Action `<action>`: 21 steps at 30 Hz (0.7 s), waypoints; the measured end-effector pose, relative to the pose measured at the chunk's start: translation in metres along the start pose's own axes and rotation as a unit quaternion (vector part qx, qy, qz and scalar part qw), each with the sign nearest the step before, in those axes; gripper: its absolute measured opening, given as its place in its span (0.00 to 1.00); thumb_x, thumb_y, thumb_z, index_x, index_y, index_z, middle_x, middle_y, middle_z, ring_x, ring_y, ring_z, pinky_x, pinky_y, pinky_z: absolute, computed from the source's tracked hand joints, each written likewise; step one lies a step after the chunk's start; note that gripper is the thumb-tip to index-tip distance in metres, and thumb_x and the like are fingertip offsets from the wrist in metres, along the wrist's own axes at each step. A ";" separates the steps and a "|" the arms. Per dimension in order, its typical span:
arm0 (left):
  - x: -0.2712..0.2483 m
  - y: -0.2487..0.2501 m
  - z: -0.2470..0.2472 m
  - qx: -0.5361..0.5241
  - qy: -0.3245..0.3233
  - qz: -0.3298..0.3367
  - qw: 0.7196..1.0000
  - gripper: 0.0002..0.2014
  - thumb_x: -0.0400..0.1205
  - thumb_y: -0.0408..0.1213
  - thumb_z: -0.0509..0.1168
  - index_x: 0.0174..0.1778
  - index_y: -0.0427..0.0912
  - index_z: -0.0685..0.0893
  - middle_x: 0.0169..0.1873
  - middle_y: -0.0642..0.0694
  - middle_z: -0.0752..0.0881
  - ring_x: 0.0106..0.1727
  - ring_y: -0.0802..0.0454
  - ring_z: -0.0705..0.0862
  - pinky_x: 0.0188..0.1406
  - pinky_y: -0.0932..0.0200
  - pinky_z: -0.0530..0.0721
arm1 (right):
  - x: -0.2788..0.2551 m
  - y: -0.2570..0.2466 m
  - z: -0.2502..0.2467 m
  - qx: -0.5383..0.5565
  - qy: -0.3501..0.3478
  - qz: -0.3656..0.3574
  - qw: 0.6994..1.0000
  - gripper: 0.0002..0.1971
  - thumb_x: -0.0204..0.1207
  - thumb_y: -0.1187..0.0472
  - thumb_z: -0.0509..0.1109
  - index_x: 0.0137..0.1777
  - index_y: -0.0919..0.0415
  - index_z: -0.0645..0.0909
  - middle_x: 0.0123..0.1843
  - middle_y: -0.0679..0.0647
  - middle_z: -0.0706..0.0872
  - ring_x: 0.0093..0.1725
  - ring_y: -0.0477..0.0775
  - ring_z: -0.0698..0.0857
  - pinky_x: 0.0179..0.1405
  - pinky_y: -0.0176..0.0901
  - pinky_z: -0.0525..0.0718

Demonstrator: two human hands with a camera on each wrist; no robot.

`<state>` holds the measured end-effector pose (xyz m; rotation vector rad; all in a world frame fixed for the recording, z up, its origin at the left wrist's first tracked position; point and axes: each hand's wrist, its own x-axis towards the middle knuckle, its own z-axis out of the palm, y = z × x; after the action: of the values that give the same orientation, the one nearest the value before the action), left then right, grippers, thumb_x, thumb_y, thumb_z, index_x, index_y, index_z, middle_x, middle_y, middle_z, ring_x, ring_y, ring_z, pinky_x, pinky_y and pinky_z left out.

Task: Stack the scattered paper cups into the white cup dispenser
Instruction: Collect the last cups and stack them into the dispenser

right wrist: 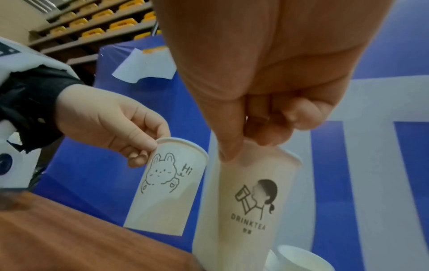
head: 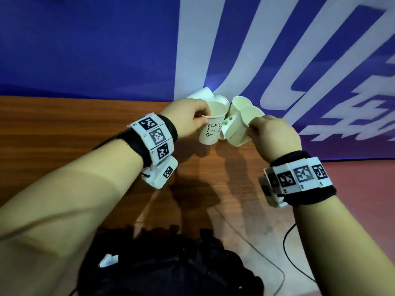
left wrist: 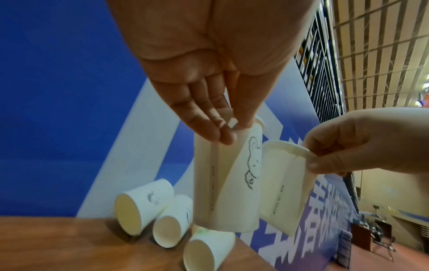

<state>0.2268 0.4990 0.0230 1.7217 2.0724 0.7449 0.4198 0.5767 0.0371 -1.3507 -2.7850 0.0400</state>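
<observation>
My left hand (head: 192,116) pinches the rim of a white paper cup with a bunny drawing (head: 210,130), holding it upright above the wooden table (head: 74,129). The same bunny cup (left wrist: 232,183) hangs from my left fingers (left wrist: 223,135) in the left wrist view. My right hand (head: 269,133) pinches the rim of a second white cup (head: 239,129), printed DRINKTEA (right wrist: 248,207), tilted beside the bunny cup (right wrist: 167,188). Several more cups (left wrist: 144,207) lie on their sides on the table by the wall. No white dispenser shows in any view.
A blue and white banner (head: 106,50) stands right behind the cups. The table's right edge (head: 252,146) runs close under my right hand, with red floor (head: 352,189) beyond. A black bag (head: 171,263) and a cable (head: 286,238) lie near me.
</observation>
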 end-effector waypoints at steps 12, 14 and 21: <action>-0.216 -0.149 -0.160 0.044 0.078 -0.060 0.994 0.05 0.79 0.38 0.65 0.48 0.46 0.84 0.43 0.53 0.82 0.45 0.54 0.78 0.46 0.61 0.73 | -0.059 -0.266 -0.011 0.054 0.027 -0.130 0.990 0.11 0.78 0.57 0.64 0.57 0.59 0.81 0.56 0.60 0.83 0.57 0.64 0.81 0.46 0.51 0.78; -0.258 -0.182 -0.193 0.048 0.086 -0.080 0.992 0.05 0.78 0.38 0.66 0.48 0.45 0.85 0.43 0.53 0.83 0.45 0.54 0.79 0.47 0.61 0.74 | -0.064 -0.322 -0.008 0.072 0.022 -0.157 0.985 0.12 0.78 0.56 0.64 0.57 0.60 0.81 0.56 0.60 0.83 0.57 0.63 0.80 0.49 0.51 0.79; -0.391 -0.283 -0.284 0.065 0.184 -0.179 0.964 0.07 0.78 0.37 0.67 0.49 0.41 0.85 0.41 0.49 0.83 0.44 0.50 0.80 0.46 0.61 0.74 | -0.076 -0.479 0.004 0.112 0.028 -0.247 0.962 0.11 0.78 0.56 0.64 0.55 0.62 0.81 0.53 0.60 0.84 0.55 0.63 0.80 0.45 0.48 0.75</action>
<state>-0.0802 0.0322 0.0568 1.2779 2.6405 0.8780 0.0909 0.2204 0.0515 -0.5772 -2.8715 0.2801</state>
